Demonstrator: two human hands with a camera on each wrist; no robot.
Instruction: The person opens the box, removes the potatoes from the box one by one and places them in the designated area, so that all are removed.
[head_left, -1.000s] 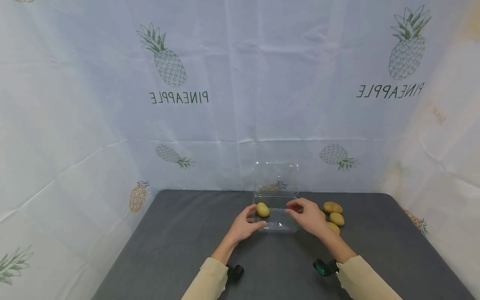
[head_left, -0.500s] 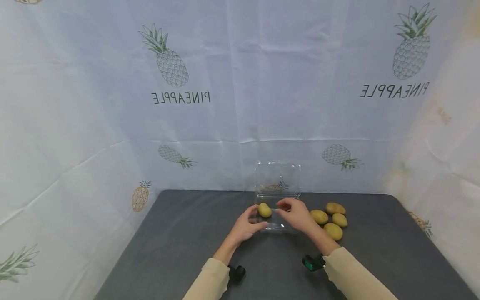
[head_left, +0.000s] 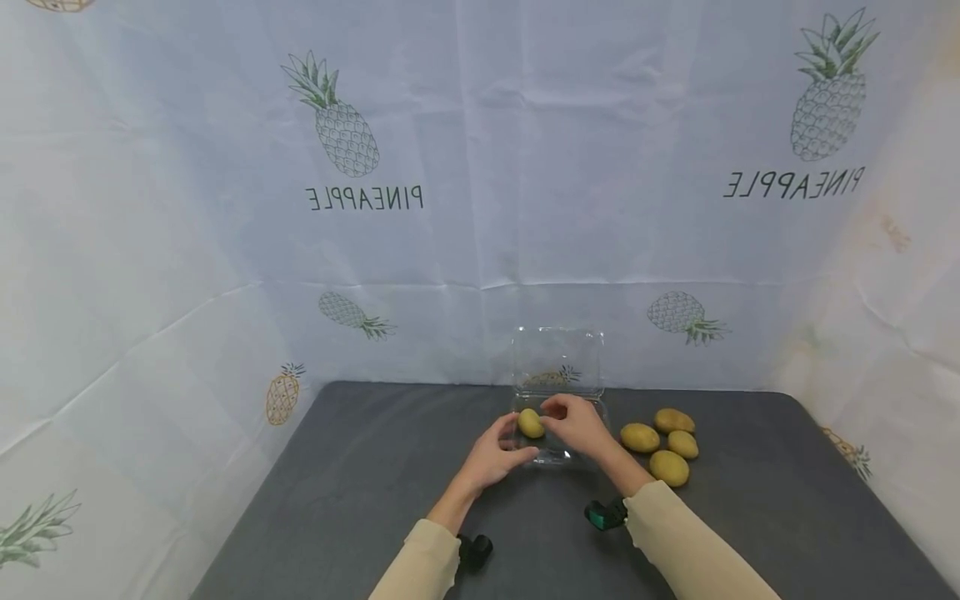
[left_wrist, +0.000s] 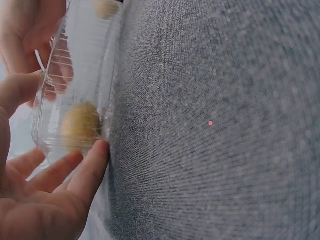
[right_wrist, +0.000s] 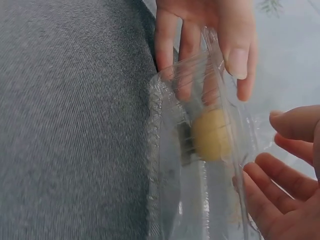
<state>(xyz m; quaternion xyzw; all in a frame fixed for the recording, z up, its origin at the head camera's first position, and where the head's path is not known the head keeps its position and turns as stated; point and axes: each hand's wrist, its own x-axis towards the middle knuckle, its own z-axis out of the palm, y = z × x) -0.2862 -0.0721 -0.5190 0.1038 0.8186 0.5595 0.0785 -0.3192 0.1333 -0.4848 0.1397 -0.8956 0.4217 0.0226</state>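
A clear plastic clamshell container (head_left: 553,457) stands on the table, lid (head_left: 558,354) raised at the back. One yellow potato (head_left: 531,423) lies in its left part, seen through the wall in both wrist views. My left hand (head_left: 489,457) touches the front left corner; its spread fingertips (left_wrist: 100,150) rest against the side wall and the thumb reaches the front rim. My right hand (head_left: 579,425) is over the container beside the potato. In the right wrist view its loosely bent fingers (right_wrist: 280,175) hold nothing, close by the rim.
Several potatoes (head_left: 669,468) lie in a loose group on the dark grey tabletop (head_left: 390,467), right of the container. A white cloth (head_left: 465,250) printed with pineapples hangs close behind the table and along both sides. Black wrist cameras (head_left: 606,515) hang below the wrists.
My right hand has moved left across the container, from its right side to beside the potato. The left hand keeps its place at the corner. The potatoes on the right show more fully.
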